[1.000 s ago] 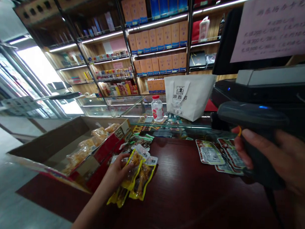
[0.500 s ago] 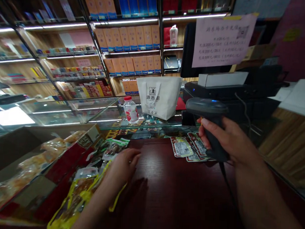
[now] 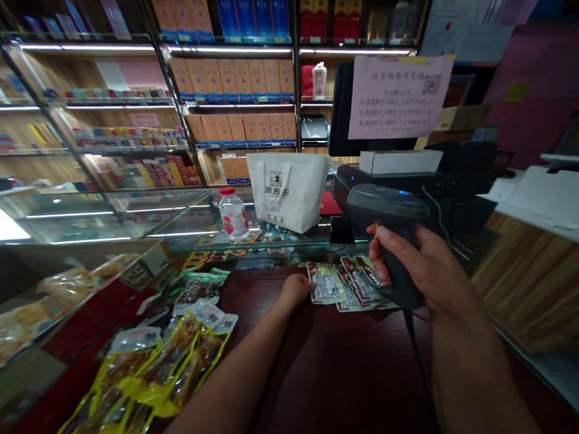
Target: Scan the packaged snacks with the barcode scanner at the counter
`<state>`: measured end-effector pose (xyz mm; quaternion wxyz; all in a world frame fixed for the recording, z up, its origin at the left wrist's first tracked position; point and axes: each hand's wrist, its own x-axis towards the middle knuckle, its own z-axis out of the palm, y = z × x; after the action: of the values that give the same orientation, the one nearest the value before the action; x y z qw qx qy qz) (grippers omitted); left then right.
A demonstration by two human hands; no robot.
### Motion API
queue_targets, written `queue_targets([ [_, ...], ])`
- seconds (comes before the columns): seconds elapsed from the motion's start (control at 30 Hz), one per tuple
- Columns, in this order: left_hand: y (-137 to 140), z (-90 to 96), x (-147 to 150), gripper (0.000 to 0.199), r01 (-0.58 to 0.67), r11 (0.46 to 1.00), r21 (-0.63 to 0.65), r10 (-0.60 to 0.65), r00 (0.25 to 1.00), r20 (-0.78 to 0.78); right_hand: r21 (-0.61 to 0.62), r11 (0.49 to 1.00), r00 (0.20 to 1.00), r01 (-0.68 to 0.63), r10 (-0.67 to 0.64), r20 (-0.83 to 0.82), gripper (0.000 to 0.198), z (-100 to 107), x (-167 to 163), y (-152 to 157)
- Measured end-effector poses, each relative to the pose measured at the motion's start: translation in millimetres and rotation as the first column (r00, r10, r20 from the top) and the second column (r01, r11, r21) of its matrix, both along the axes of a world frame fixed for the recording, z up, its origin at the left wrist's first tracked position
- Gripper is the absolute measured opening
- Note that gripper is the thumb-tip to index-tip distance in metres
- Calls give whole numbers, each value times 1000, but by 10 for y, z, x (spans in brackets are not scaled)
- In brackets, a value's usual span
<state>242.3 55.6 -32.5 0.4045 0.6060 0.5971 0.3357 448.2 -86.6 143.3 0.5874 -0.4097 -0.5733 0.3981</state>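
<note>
My right hand (image 3: 411, 265) is wrapped around the handle of a dark barcode scanner (image 3: 387, 204), held above the counter with its head toward the left and a cable hanging from the handle. My left hand (image 3: 297, 291) is at the left edge of a flat snack packet (image 3: 327, 285), its thumb on the edge and the other fingers mostly hidden; it looks closed on it. Several similar packets (image 3: 360, 286) overlap to the right, below the scanner. Beside my left forearm lie yellow-edged snack pouches (image 3: 170, 365) in a loose pile.
An open carton (image 3: 86, 324) of wrapped food stands at the left. Green-edged packets (image 3: 201, 287) lie beyond the pouches. A red-capped bottle (image 3: 233, 216) and white paper bag (image 3: 290, 192) stand on the glass counter (image 3: 189, 235). A monitor (image 3: 341, 108) is at the back right.
My left hand has moved right, from beside the yellow-edged pouches to the flat packets. My right hand still holds the scanner over the counter. The view has shifted slightly.
</note>
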Motion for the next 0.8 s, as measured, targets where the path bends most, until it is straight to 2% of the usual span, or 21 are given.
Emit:
queue_targets([
  [0.07,-72,-27,-111,30,-3,1000,-7,4,994,106,-4,1000,1000,9,-9,10,39,-9,1,10],
  [0.2,-276,-18,-409,42,-14,999,34,3,952,306,-15,998,998,58,-58,5,40,-15,-46,-15],
  [0.33,-428,10,-676,47,-98,991,91,51,906,421,-30,996,997,79,-79,9,40,-20,-160,-52],
  [0.43,-486,3,-747,45,-188,975,121,96,840,535,-75,994,997,75,-72,33,43,-107,-255,-4],
  [0.53,-516,-22,-731,42,-273,955,117,130,740,660,-92,994,990,64,-51,132,44,-321,-338,97],
  [0.63,-526,-56,-713,40,-358,929,94,179,656,733,-116,991,972,71,-43,229,47,-629,-409,165],
  [0.8,-496,-117,-742,39,-444,894,62,231,575,785,-252,966,952,63,18,307,46,-1057,-484,168],
])
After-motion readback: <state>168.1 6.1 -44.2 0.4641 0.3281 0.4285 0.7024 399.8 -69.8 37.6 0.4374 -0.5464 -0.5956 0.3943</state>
